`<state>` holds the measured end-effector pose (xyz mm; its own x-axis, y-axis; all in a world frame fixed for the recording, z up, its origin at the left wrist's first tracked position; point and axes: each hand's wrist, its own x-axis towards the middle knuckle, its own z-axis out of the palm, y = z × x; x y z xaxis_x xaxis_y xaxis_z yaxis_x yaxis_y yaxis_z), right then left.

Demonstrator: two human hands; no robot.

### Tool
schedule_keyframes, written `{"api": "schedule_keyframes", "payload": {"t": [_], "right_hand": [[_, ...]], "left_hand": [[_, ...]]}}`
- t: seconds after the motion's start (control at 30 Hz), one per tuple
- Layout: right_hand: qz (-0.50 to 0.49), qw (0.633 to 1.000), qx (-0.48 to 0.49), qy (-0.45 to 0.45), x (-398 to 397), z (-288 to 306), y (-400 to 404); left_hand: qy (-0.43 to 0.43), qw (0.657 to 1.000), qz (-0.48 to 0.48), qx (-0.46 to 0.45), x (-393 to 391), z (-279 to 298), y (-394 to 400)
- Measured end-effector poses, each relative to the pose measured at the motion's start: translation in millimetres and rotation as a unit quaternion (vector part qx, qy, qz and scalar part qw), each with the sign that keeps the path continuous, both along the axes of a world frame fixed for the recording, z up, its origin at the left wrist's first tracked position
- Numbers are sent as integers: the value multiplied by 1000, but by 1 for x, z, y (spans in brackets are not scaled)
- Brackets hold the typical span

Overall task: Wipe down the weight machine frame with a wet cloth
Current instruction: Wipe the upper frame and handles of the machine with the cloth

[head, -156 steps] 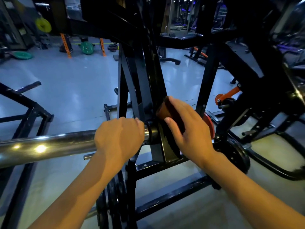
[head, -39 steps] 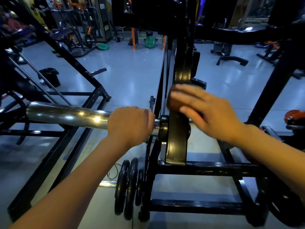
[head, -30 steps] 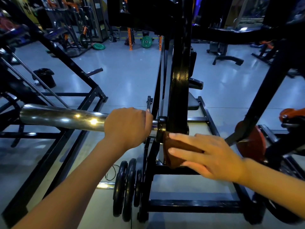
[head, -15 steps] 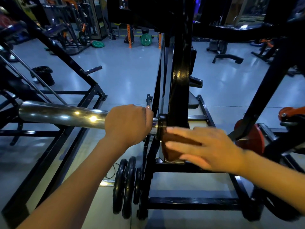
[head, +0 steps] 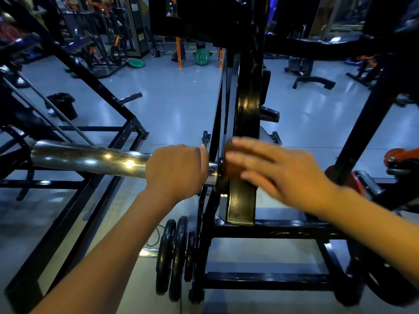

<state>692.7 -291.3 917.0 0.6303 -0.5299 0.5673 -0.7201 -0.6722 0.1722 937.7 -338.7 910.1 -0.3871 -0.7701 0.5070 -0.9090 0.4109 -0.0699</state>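
Left hand [head: 179, 171] grips the bar [head: 90, 158]; right hand [head: 281, 175], fingers straight, presses the soft, limp cloth [head: 231, 164] flat on the rigid frame [head: 246, 123].

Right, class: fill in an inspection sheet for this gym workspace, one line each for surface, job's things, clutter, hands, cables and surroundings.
Surface: glossy grey floor, reflecting ceiling lights.
Job's things: brown cloth pressed against the black upright frame bar; bar looks shiny.
Clutter: small black weight plates stored low on the frame.
Hands: left hand grips the chrome sleeve; right hand, fingers straight, presses the cloth, motion-blurred.
Cables: thin dark cord on the floor by the plates.
Surroundings: green plates, black bin, other machines.
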Motion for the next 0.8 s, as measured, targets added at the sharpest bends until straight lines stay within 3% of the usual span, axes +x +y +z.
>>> {"api": "schedule_keyframes", "payload": {"t": [0.13,0.27,0.37,0.5,0.6,0.7,0.8], "right_hand": [[-88,994,-14,-57,7,12,-17],[52,998,28,11,10,-37,28],[92,994,17,63,-3,-37,21],[-22,997,-14,-73,-5,-3,-15],[-62,989,21,-134,9,-15,3],[26,998,33,-49,11,-42,31],[56,998,10,7,-3,-26,9]], "left_hand": [[3,1000,4,-1,0,1,1],[-8,1000,6,-6,-1,2,1],[-14,1000,7,-15,-1,1,1],[-13,1000,-4,-5,0,-1,-1],[1,1000,-11,-6,0,-1,-2],[-4,1000,-7,-9,0,-2,-2],[-3,1000,-5,-8,0,-2,-2]]}}
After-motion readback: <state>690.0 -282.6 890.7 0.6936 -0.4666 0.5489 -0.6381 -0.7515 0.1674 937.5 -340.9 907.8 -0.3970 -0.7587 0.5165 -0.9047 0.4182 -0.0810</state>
